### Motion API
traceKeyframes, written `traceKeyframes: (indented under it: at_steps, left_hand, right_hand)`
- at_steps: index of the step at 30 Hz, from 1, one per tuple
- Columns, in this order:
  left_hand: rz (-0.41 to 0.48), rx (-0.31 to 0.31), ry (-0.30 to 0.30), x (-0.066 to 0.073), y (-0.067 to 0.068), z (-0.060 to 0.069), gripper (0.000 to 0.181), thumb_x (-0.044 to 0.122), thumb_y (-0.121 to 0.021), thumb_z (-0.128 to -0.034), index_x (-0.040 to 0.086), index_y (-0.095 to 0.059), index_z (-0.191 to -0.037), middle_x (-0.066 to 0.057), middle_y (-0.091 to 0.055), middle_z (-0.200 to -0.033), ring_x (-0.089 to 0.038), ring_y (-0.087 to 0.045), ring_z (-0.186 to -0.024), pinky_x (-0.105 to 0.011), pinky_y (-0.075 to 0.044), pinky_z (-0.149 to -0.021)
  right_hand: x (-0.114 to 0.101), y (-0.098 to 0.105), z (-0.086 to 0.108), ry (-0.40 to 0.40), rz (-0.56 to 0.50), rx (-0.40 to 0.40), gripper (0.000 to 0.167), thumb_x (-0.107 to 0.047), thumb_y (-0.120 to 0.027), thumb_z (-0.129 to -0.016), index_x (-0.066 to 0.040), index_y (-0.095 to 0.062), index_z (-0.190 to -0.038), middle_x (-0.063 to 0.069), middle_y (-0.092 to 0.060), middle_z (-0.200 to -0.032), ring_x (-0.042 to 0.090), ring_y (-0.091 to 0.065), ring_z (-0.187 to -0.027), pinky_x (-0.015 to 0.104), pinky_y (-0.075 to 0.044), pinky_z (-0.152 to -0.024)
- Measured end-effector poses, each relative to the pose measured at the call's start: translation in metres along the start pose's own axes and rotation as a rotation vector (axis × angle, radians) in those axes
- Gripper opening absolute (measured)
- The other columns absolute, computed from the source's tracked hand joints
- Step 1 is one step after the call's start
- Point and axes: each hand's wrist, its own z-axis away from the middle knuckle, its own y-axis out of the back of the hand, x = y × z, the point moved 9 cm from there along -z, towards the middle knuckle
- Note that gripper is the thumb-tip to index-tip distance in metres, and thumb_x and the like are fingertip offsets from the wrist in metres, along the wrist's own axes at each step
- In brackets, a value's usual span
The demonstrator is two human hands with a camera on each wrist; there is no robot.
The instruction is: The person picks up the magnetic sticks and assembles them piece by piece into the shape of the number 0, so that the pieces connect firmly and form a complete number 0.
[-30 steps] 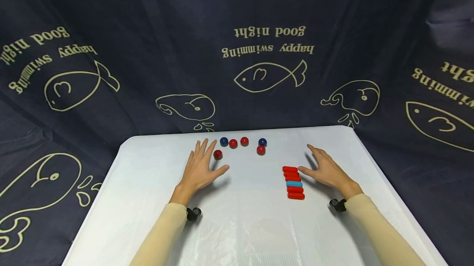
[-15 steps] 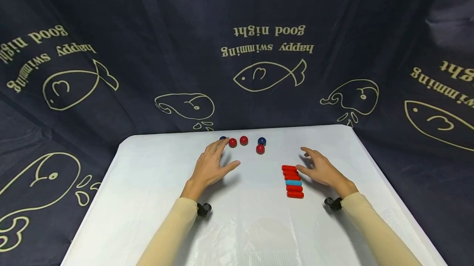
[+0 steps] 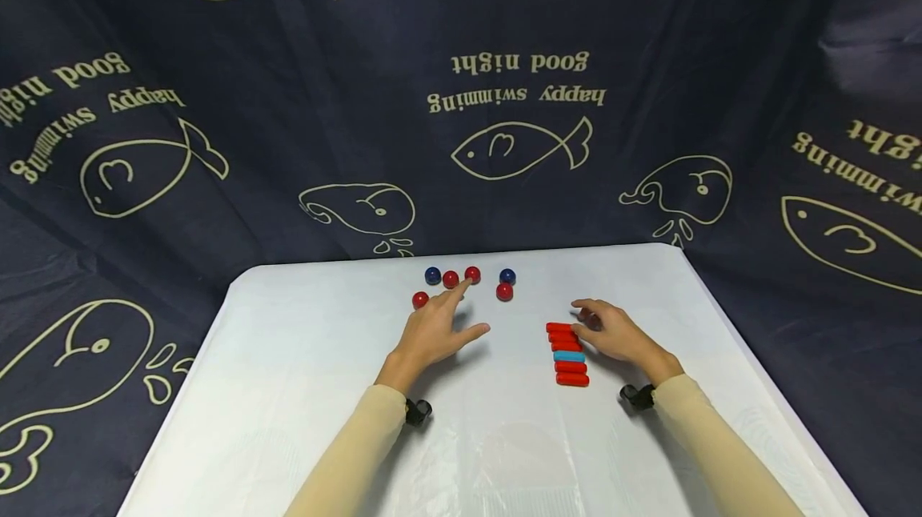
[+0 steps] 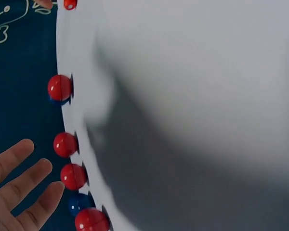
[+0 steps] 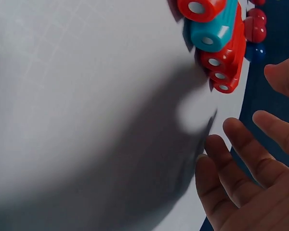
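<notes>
My left hand [image 3: 430, 333] hovers over the white table with its fingers loosely spread, holding nothing. Its index finger points at a red ball [image 3: 472, 274]; the left wrist view shows the fingers [image 4: 29, 171] close to several red and blue balls. Beside a column of small cylinders, my right hand [image 3: 618, 334] is held with relaxed fingers and nothing in its grasp. Its thumb overlaps the end of the farthest red cylinder [image 3: 559, 327] in the head view, but the right wrist view shows the thumb [image 5: 284, 77] apart from the cylinders. A light blue cylinder [image 3: 569, 357] lies among the red ones.
A dark blue ball [image 3: 507, 277] and a red ball [image 3: 504, 292] sit together at the back. Farther left are another dark blue ball [image 3: 432, 275] and a red ball [image 3: 421, 300]. A dark fish-print cloth [image 3: 519, 205] hangs behind the table [image 3: 274, 389].
My left hand has moved right across the table, uncovering the leftmost red ball again. My right hand has shifted slightly left toward the cylinders, its fingers bending a little. Balls and cylinders stay in place.
</notes>
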Motion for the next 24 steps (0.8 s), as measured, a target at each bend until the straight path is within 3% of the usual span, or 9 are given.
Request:
traceKeyframes:
  at_steps: [5, 10, 16, 24]
  left_hand:
    - [-0.013, -0.020, -0.031, 0.008, -0.010, -0.001, 0.085, 0.068, -0.068, -0.0881, 0.029, -0.040, -0.159, -0.003, -0.068, -0.137, -0.022, -0.066, -0.123, -0.048, -0.058, -0.092]
    - [-0.016, -0.029, -0.059, 0.014, -0.016, 0.000, 0.077, 0.064, -0.069, -0.0894, 0.026, -0.049, -0.154, -0.003, -0.068, -0.138, -0.021, -0.066, -0.123, -0.046, -0.058, -0.093]
    - [-0.036, -0.055, -0.052, 0.014, -0.024, -0.001, 0.074, 0.065, -0.069, -0.0891, 0.027, -0.053, -0.151, -0.003, -0.068, -0.137, -0.020, -0.065, -0.125, -0.045, -0.057, -0.097]
    - [-0.021, -0.079, -0.066, 0.021, -0.037, -0.007, 0.067, 0.061, -0.070, -0.0906, 0.028, -0.057, -0.147, 0.000, -0.069, -0.132, -0.015, -0.067, -0.115, -0.042, -0.058, -0.091]
  right_hand:
    - [0.001, -0.005, 0.000, -0.016, -0.013, -0.016, 0.042, -0.018, -0.069, -0.097, 0.002, -0.062, -0.133, 0.014, -0.070, -0.115, 0.024, -0.063, -0.099, 0.049, -0.056, -0.093]
    - [0.003, -0.010, 0.000, -0.041, -0.031, -0.033, 0.036, -0.018, -0.066, -0.099, -0.001, -0.065, -0.131, 0.011, -0.070, -0.116, 0.023, -0.064, -0.100, 0.049, -0.055, -0.096]
    - [0.003, -0.014, -0.004, -0.038, -0.020, -0.043, 0.030, -0.015, -0.065, -0.099, -0.003, -0.068, -0.127, 0.012, -0.071, -0.117, 0.024, -0.063, -0.101, 0.050, -0.055, -0.098]
    - [0.003, -0.016, -0.009, -0.030, -0.003, -0.054, 0.020, -0.012, -0.065, -0.099, -0.003, -0.073, -0.115, 0.006, -0.071, -0.105, 0.021, -0.063, -0.094, 0.046, -0.056, -0.092]
